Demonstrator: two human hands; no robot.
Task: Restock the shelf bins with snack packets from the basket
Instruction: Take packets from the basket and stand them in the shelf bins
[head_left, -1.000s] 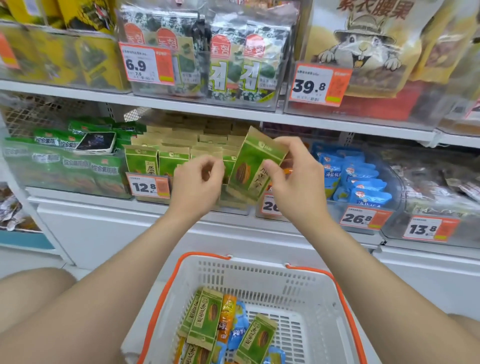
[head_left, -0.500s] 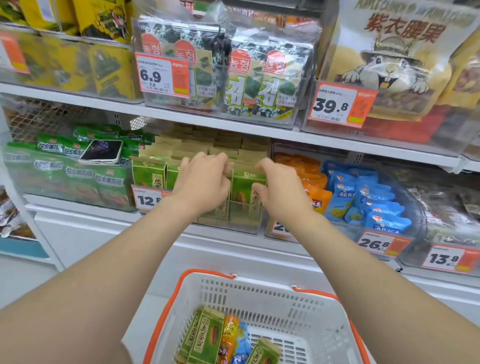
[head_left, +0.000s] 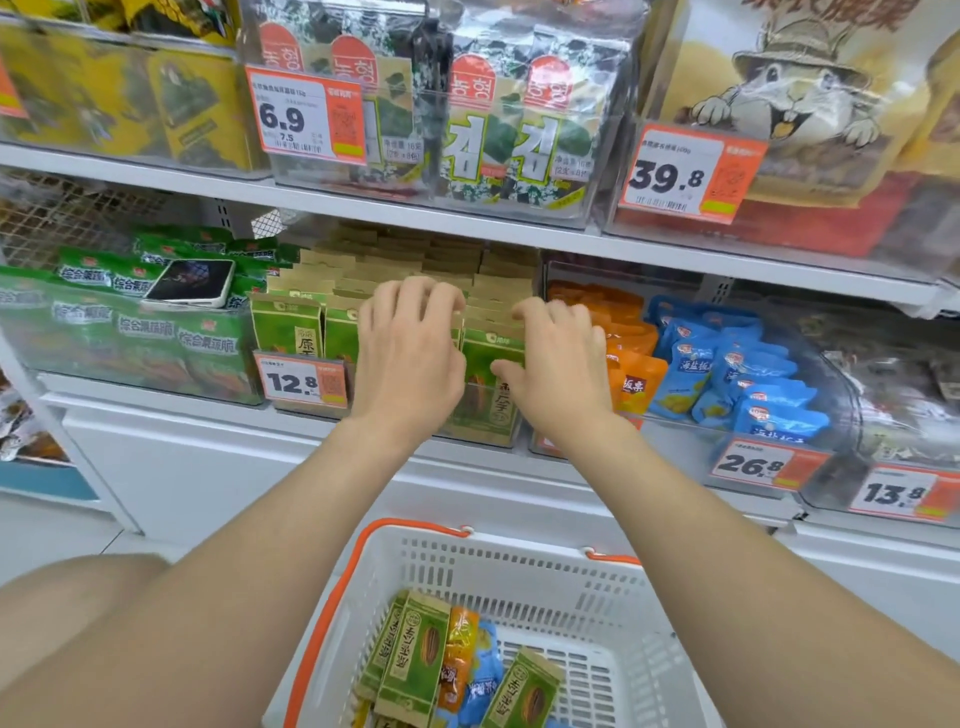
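Green seed packets (head_left: 491, 358) in the clear bin (head_left: 483, 439), frame centre.
Left grip (head_left: 410, 358) and right grip (head_left: 558, 374) each clasp packet tops; basket (head_left: 519, 545) at lower centre.

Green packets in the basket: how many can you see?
3 green packets. Two overlap at the left of the basket: one on top, one half-covered behind it. The third lies further right. More may be hidden beneath or out of frame.
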